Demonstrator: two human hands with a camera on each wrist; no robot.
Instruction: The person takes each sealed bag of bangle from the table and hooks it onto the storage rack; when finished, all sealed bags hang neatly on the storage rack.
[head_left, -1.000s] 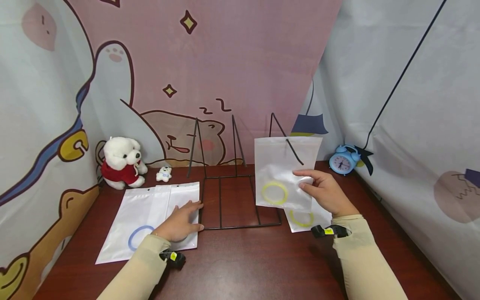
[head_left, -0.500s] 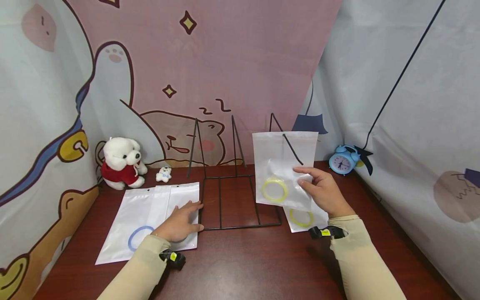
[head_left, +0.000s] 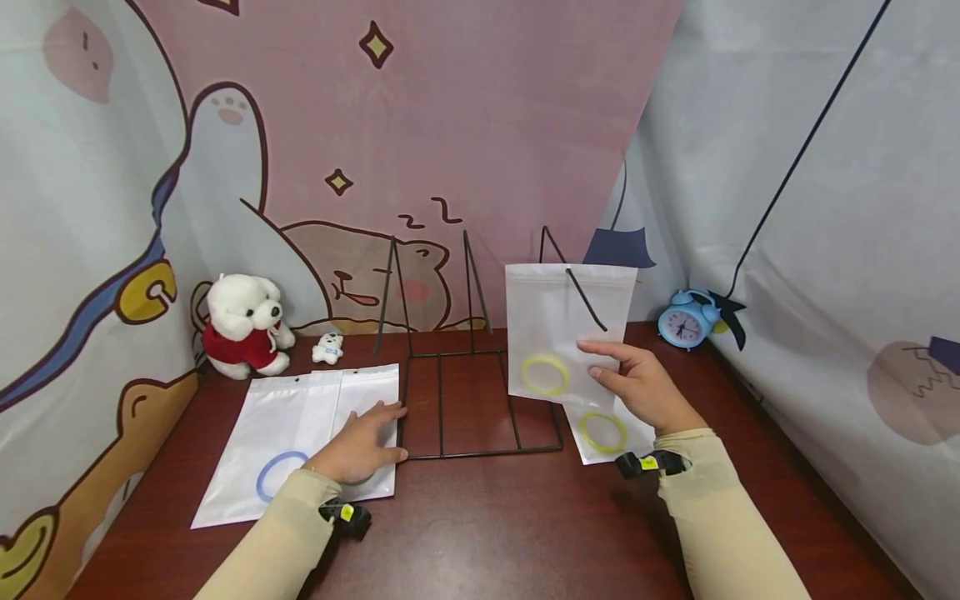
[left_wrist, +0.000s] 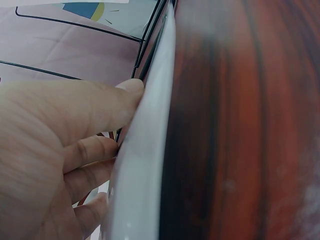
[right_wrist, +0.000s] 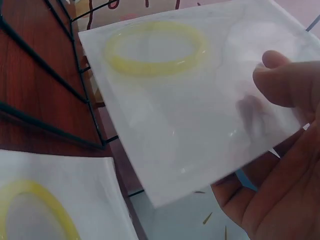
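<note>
A white pouch with a yellow ring [head_left: 545,376] hangs upright by its top hole from the right prong of a black wire rack [head_left: 480,456]. Close in front of the pouch's right side is my right hand [head_left: 651,385], thumb and index finger parted, not gripping it. The right wrist view shows the same pouch [right_wrist: 175,115] large beside my thumb. My left hand [head_left: 360,446] rests with spread fingers on the flat pouches at left, fingertips at the rack's left side. In the left wrist view the left hand [left_wrist: 55,150] lies beside the pouch edge [left_wrist: 145,150].
Another yellow-ring pouch [head_left: 600,433] lies on the table right of the rack. Pouches at left include one with a blue ring [head_left: 281,477]. A plush dog [head_left: 243,325], a small white figure [head_left: 327,348] and a blue alarm clock [head_left: 686,321] stand toward the back.
The yellow-ring pouch has slid back along the prong and swung flatter. My right hand has moved slightly left and let go of it. My left hand has stayed put.
</note>
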